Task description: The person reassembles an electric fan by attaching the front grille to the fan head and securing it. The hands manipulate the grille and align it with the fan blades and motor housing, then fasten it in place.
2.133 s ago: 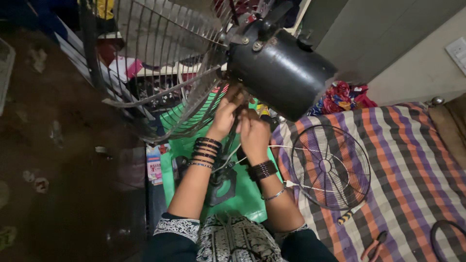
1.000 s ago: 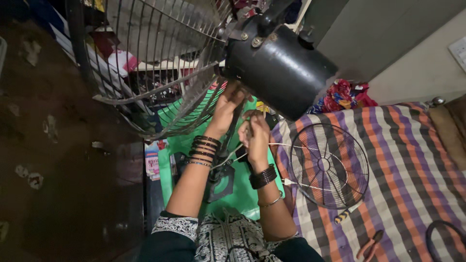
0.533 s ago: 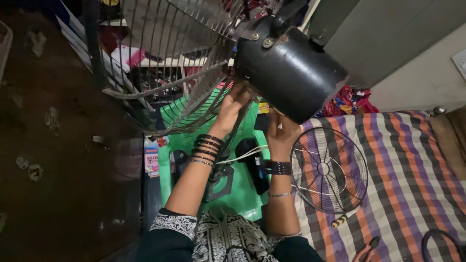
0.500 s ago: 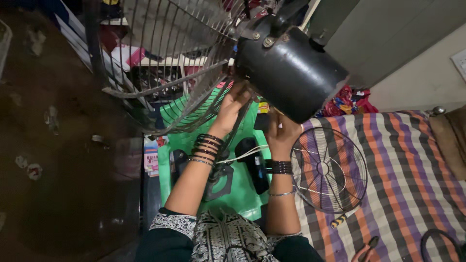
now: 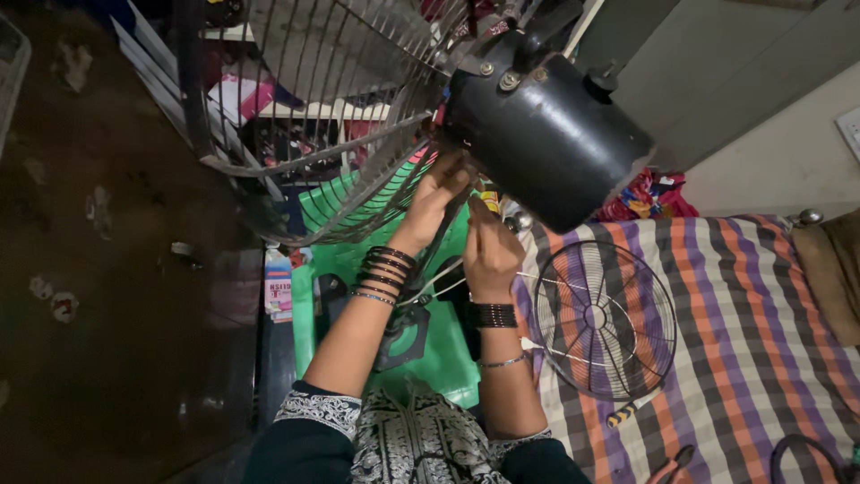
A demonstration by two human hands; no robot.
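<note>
Fan motor housing (image 5: pixel 546 134): black cylinder, raised at top centre of the view, joined to the wire rear guard (image 5: pixel 313 125) spreading to its left.

Left hand (image 5: pixel 436 190): reached up beneath the housing where guard met motor, fingers curled on the wire rim; black bangles at the wrist.

Right hand (image 5: pixel 490 253): directly below the housing, clenched about a small item with a yellow tip; what it was could not be told. White cord (image 5: pixel 443 280) ran between the wrists.

Green plastic stool (image 5: pixel 439 350): below the housing, under both forearms, carrying dark parts.

Small printed packet (image 5: pixel 279 291): rectangular, blue, red and white, left of the stool and well below the housing.

Loose front guard (image 5: pixel 602 318): round wire, flat on the striped bedcover (image 5: pixel 752 341), lower right of the housing.

Crumpled red and multicoloured wrapper (image 5: pixel 647 195): just right of the housing.

Change from half a second before: right hand had dropped slightly from the housing; left hand stayed on the rim.
</note>
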